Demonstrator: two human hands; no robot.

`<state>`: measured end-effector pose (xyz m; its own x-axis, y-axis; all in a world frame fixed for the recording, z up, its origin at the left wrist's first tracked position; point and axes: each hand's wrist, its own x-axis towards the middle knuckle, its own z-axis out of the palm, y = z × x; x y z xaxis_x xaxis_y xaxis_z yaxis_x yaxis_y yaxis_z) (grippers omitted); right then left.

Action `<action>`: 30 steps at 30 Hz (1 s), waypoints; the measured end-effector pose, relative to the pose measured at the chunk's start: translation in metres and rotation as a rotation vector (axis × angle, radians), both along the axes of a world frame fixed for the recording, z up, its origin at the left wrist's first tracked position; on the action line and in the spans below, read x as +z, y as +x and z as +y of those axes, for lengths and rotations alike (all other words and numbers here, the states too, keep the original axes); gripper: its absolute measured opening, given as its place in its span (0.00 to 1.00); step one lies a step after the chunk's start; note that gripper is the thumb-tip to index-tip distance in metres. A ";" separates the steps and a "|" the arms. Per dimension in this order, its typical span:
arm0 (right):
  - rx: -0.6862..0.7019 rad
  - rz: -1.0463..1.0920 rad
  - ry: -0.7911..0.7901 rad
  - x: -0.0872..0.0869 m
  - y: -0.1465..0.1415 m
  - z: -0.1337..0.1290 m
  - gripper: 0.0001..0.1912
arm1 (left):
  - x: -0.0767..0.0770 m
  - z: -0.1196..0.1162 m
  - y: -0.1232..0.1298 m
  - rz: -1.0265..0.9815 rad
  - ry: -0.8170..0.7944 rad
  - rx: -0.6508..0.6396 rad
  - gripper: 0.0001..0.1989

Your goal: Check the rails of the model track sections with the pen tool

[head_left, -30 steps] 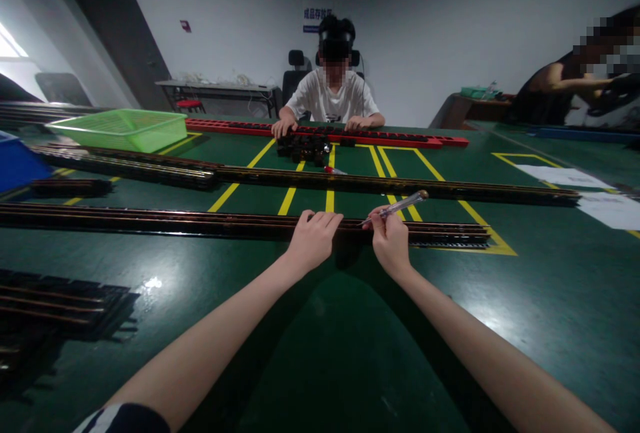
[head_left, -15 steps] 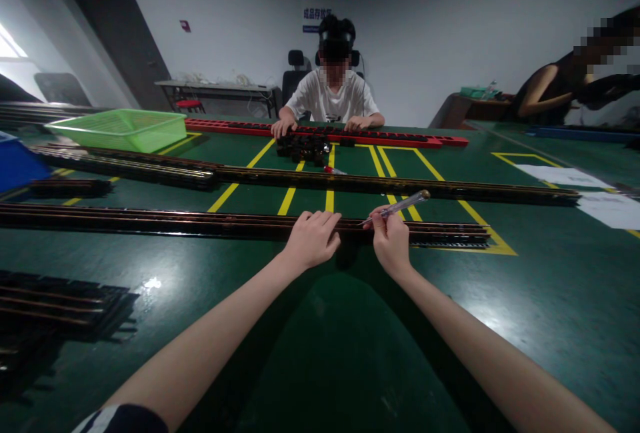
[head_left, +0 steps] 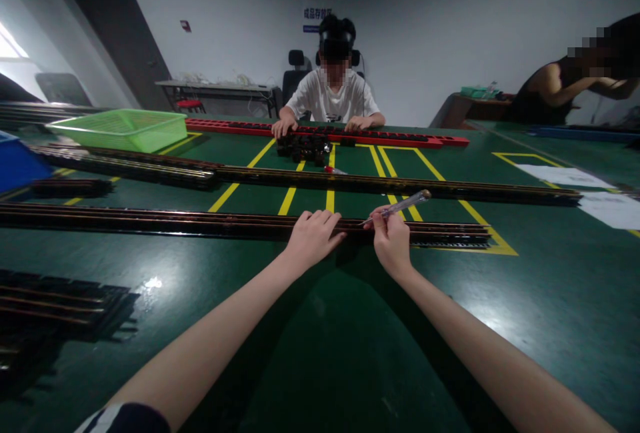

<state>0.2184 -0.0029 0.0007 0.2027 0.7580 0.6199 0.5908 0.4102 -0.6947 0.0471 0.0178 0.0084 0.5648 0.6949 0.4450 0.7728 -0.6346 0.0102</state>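
A long dark rail assembly (head_left: 150, 221) with copper-coloured strips lies across the green table in front of me. My left hand (head_left: 314, 236) rests on it near the middle, fingers laid over its top and thumb out to the right. Just to the right, my right hand (head_left: 391, 241) is closed round a screwdriver (head_left: 407, 202) with a clear handle. Its thin tip points down left onto the rail between my hands, and its handle end points up right. Whether the tip touches the rail is too small to tell.
Beyond lies another long dark rail (head_left: 350, 181). A green basket (head_left: 120, 130) and a blue bin (head_left: 20, 163) stand left, more rails (head_left: 55, 303) near left. Across the table, a person's hands touch a red rail (head_left: 410, 138). Papers (head_left: 610, 210) lie right.
My left thumb has stretched a little to the right, away from the fingers. My right hand and the screwdriver have hardly moved. The person at the far right has raised an arm and leaned forward.
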 end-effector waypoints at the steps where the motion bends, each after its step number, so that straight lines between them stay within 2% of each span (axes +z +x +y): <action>1: 0.001 0.005 0.000 0.000 0.000 0.000 0.10 | 0.000 0.000 0.000 -0.003 -0.002 -0.001 0.17; 30: -0.001 -0.015 -0.008 0.001 -0.001 -0.002 0.10 | -0.004 -0.004 0.004 -0.031 0.063 0.059 0.15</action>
